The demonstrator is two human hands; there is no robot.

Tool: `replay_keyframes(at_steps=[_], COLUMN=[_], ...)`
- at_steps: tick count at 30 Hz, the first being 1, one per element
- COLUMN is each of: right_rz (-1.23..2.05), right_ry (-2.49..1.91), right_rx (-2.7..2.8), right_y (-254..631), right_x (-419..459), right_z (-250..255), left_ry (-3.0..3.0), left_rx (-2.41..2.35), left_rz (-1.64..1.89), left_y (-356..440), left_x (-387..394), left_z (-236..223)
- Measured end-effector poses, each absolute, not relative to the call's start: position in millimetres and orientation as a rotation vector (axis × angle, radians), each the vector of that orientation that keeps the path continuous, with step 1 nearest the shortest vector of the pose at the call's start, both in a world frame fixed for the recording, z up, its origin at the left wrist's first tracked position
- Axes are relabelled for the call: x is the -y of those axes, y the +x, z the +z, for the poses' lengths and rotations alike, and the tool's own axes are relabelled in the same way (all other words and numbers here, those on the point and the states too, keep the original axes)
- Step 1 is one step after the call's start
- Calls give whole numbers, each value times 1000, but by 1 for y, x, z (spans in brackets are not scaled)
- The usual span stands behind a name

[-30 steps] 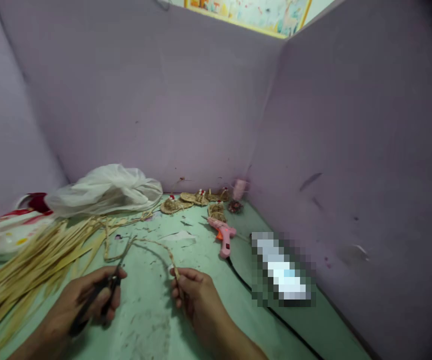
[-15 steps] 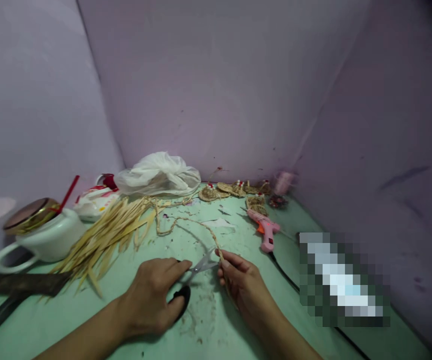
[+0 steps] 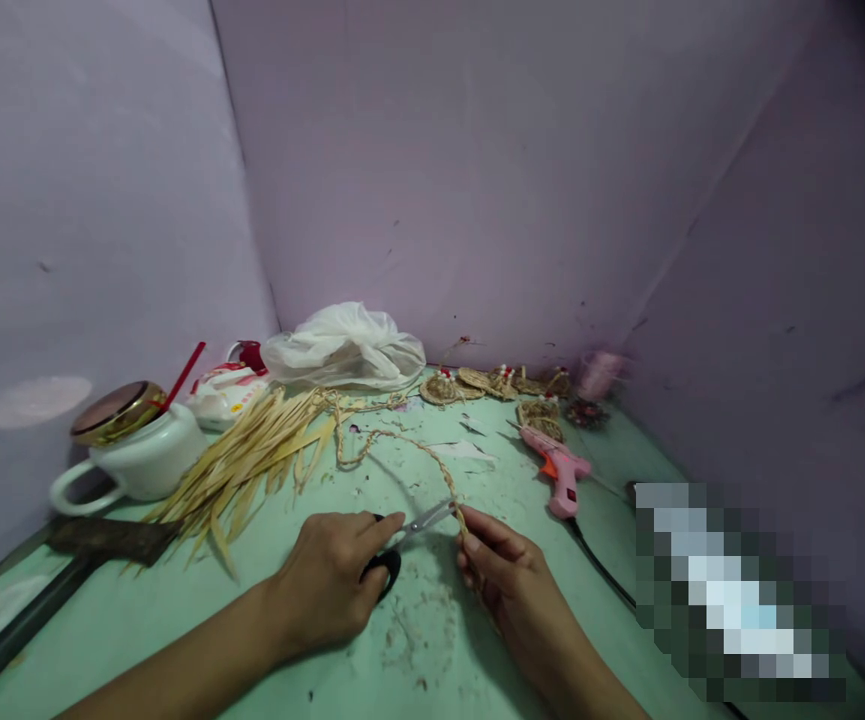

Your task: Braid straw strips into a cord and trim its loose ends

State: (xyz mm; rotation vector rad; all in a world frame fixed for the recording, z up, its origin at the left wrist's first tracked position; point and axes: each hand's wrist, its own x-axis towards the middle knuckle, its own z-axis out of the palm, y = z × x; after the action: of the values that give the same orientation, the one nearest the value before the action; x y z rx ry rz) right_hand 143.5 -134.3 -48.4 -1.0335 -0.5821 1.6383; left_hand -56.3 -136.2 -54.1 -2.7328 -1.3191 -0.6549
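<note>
My left hand (image 3: 338,575) is closed on black-handled scissors (image 3: 430,516), thumb and fingers in the loops. The blades point right and look nearly closed, their tips at a braided straw cord (image 3: 443,463). Between the thumb and fingers of my right hand (image 3: 503,570) the cord is pinched just below the blade tips. From there the cord curves up and left across the table toward a bundle of dry straw strips (image 3: 259,450). Whether the cord is cut through I cannot tell.
Left of me stand a white mug (image 3: 151,465) with a gold-rimmed lid (image 3: 118,412) and a hammer-like tool (image 3: 113,540). A white plastic bag (image 3: 346,350) lies at the back. Woven straw pieces (image 3: 443,388) and a pink glue gun (image 3: 558,468) sit to the right; a blurred-out object (image 3: 736,600) lies beyond.
The scissor blades have gone from spread apart to nearly closed at the cord. My view has turned slightly left, so everything appears further right.
</note>
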Motion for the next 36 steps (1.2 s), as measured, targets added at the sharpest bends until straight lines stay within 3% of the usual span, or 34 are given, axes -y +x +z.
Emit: replay_keyframes(at_steps=[14, 22, 36], right_rz=[1614, 1627, 1562], right_ry=[-1034, -1049, -1138], right_rx=[608, 552, 711], right_y=[142, 143, 144], right_x=[135, 135, 136], right_z=[-50, -43, -46], left_ry=[-2794, -2796, -2591], left_rx=[1316, 1396, 1299], left_rz=[-662, -973, -689], left_y=[-58, -58, -56], left_x=[137, 134, 136], left_z=[-53, -44, -52])
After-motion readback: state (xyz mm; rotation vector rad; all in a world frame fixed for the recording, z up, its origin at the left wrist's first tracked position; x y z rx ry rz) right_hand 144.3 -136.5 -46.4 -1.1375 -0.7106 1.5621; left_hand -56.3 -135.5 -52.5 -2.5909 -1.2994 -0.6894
